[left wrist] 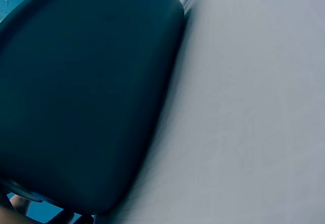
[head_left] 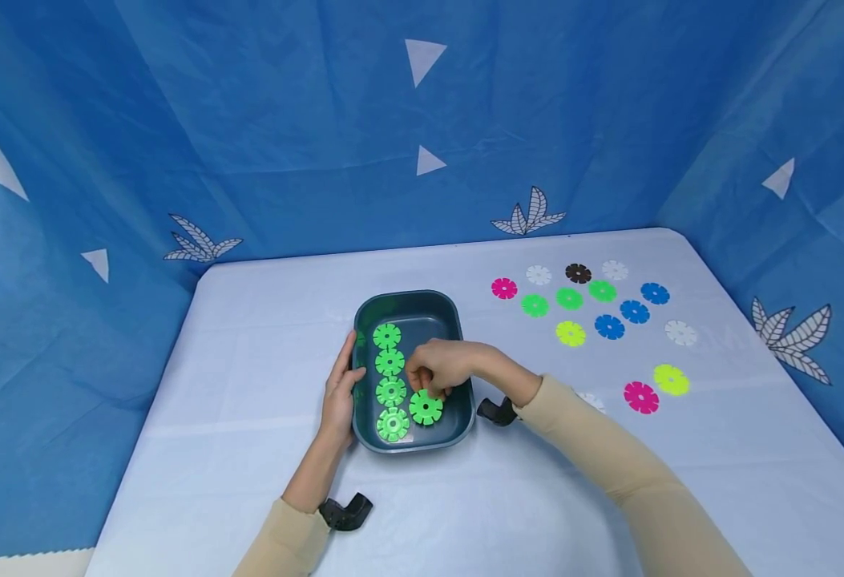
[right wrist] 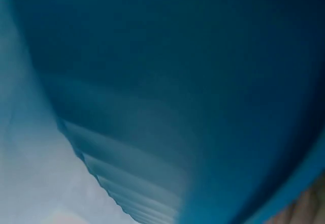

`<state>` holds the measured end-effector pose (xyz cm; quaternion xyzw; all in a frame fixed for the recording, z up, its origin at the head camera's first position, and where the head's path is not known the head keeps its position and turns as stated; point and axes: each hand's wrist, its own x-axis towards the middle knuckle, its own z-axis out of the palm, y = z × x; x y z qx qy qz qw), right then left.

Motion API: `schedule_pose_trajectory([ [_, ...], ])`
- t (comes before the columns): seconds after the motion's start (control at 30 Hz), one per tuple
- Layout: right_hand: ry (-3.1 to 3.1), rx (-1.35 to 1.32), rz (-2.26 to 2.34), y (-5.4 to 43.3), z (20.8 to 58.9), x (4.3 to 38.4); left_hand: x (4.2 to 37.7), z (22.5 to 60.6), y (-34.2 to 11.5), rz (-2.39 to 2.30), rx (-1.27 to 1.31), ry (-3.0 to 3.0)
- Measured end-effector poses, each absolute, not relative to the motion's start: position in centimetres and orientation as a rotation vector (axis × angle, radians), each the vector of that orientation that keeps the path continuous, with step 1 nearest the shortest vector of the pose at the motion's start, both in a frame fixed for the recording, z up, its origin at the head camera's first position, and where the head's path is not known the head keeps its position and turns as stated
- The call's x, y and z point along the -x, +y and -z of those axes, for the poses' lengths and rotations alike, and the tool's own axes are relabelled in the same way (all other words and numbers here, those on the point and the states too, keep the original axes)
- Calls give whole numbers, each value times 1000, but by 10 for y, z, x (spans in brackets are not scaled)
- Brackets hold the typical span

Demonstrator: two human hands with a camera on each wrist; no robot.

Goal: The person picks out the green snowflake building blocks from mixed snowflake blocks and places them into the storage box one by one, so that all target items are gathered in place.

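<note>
A dark tray [head_left: 429, 327], pointing lengthwise away, is holding four green discs [head_left: 389, 385] in line; the left hand [head_left: 338, 401] is gripping it, the right hand [head_left: 445, 363] pinching a fifth disc [head_left: 419, 408].

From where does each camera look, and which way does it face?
Head: worn there, facing forward and down at the tray; left hand and right hand show.
Left wrist: worn there, facing the tray's outer side; fingers, lower left.
Right wrist: worn there, facing a blurred teal surface; skin, lower right.
Head and left wrist share the tray.
</note>
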<state>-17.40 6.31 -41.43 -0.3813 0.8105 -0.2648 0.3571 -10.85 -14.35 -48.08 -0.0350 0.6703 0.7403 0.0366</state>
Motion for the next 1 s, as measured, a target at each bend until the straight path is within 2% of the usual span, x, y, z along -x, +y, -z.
schedule_pose_trajectory([
  [1.0,2153,949,527,54,427,166,108,481,-143,-2274,95,2062],
])
